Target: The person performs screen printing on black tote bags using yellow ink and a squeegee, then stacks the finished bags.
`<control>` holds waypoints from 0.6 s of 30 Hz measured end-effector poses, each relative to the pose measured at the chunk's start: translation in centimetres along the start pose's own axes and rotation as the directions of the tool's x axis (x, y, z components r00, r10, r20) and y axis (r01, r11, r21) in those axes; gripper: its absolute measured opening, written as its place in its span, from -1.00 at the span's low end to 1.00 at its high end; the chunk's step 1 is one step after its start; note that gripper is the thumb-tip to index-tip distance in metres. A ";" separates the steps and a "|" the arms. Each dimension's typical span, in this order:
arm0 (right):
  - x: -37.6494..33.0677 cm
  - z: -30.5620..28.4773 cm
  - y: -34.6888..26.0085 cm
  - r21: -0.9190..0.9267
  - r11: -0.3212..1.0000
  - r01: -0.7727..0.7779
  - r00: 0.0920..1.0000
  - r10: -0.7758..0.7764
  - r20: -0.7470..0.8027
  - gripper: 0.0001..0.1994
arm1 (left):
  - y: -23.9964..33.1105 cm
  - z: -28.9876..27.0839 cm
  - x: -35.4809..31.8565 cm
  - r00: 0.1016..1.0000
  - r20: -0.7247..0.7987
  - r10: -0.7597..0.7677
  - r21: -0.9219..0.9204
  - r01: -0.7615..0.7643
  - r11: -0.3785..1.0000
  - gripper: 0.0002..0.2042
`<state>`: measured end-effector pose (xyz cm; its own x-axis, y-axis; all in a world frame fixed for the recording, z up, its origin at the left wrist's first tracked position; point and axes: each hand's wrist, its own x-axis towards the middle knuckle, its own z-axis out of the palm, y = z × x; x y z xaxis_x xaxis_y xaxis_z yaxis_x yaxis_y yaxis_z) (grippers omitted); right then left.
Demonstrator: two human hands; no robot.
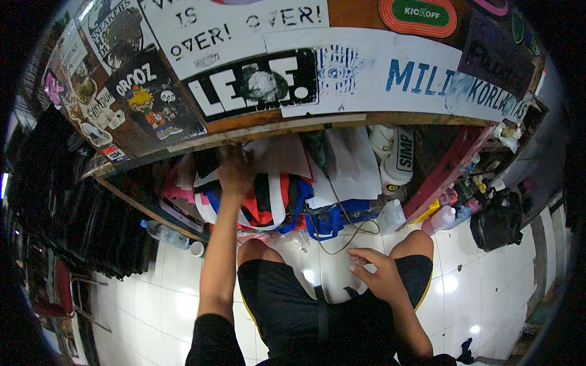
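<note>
Left hand (236, 171): grip indeterminable, over folded red-black-white cloth (264, 201), presumably stowed for storage. Right hand (378, 274): empty, loosely spread.

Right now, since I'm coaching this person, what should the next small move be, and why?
Perhaps bring the right hand forward to steady the striped bundle: that hand looks empty and apart from it, while the left hand, blurred, reaches over the bundle.
</note>
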<state>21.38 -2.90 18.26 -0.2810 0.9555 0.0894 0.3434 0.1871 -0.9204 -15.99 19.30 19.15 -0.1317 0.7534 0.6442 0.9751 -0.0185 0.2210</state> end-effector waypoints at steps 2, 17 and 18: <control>0.2 0.2 1.3 0.050 0.998 -0.031 1.000 0.031 0.002 -0.63 | 4.0 -2.0 -4.5 0.986 0.041 0.162 -0.286 -0.143 0.947 -0.59; 5.0 0.4 -3.6 0.063 0.993 -0.102 0.937 0.075 0.341 -0.61 | 7.4 5.2 -36.4 0.201 0.893 0.404 -0.450 0.438 0.778 -0.42; 4.3 -0.3 -4.1 0.074 0.989 -0.127 0.929 0.093 0.357 -0.62 | 9.5 2.7 -33.6 0.140 0.932 0.334 -0.358 0.497 0.791 -0.47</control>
<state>19.07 0.55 22.54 -0.5495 0.8240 -0.1381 0.3092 0.0470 -0.9498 -1.78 -4.46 -2.38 0.4740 0.7117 -0.5184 0.6416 0.1240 0.7569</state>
